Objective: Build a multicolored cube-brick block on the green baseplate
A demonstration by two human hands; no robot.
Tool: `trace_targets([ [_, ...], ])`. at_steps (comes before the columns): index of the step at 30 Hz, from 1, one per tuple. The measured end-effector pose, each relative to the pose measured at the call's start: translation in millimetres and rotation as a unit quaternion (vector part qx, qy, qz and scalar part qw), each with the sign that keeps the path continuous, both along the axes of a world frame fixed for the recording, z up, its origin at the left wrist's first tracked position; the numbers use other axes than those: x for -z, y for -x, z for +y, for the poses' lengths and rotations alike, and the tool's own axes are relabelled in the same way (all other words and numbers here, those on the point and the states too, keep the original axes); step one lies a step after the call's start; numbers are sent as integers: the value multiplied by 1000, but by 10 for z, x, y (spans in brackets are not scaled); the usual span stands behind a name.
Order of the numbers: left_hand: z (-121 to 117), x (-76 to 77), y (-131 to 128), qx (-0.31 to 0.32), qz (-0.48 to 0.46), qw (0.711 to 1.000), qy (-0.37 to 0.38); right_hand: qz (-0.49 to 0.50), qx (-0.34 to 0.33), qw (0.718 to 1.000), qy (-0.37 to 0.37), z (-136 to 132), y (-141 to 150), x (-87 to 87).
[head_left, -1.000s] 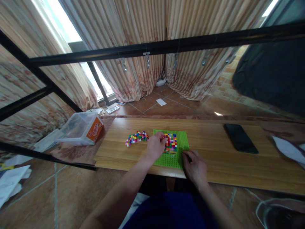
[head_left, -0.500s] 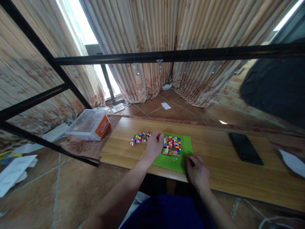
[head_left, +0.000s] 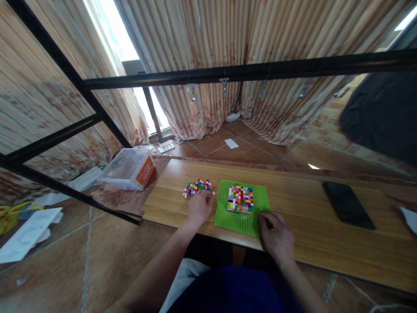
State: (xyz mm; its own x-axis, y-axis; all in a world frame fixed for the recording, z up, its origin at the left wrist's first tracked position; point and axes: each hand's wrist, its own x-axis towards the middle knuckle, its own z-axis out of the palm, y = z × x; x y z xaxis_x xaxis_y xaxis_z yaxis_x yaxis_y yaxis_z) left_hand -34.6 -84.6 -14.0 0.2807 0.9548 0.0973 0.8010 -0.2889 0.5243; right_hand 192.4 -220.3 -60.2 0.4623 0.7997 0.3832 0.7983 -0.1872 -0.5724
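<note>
On the wooden table lies a green studded baseplate, and a multicoloured block of small toy bricks stands on it. Left of the plate is a loose pile of toy bricks. My left hand is at the near right side of this pile, fingers curled together; whatever is between the fingertips is too small to make out. At the plate's right edge, my right hand has its fingers closed, with thumb and fingertips on the edge.
A black phone lies on the right part of the table. Beyond the left end stands a clear plastic box with an orange label. A black metal bar crosses in front of curtains. White paper shows at far right.
My left hand has moved left from beside the brick block to the loose pile. My right hand stays at the plate's edge. The whole view has shifted slightly.
</note>
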Motion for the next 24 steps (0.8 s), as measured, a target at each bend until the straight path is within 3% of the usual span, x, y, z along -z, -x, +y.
trace_targets([
  [4,0,-56,-120,-26,80,996,-1,-4,-7,1000,-8,6,-16,28],
  [10,-7,-60,-134,-33,90,995,-4,-6,-5,1000,1,1,-19,26],
  [17,-13,-71,-128,0,-11,1000,-7,4,-9,1000,-7,8,-3,10],
  [24,-133,-282,-297,85,-120,989,-22,11,-7,1000,0,11,11,-19],
])
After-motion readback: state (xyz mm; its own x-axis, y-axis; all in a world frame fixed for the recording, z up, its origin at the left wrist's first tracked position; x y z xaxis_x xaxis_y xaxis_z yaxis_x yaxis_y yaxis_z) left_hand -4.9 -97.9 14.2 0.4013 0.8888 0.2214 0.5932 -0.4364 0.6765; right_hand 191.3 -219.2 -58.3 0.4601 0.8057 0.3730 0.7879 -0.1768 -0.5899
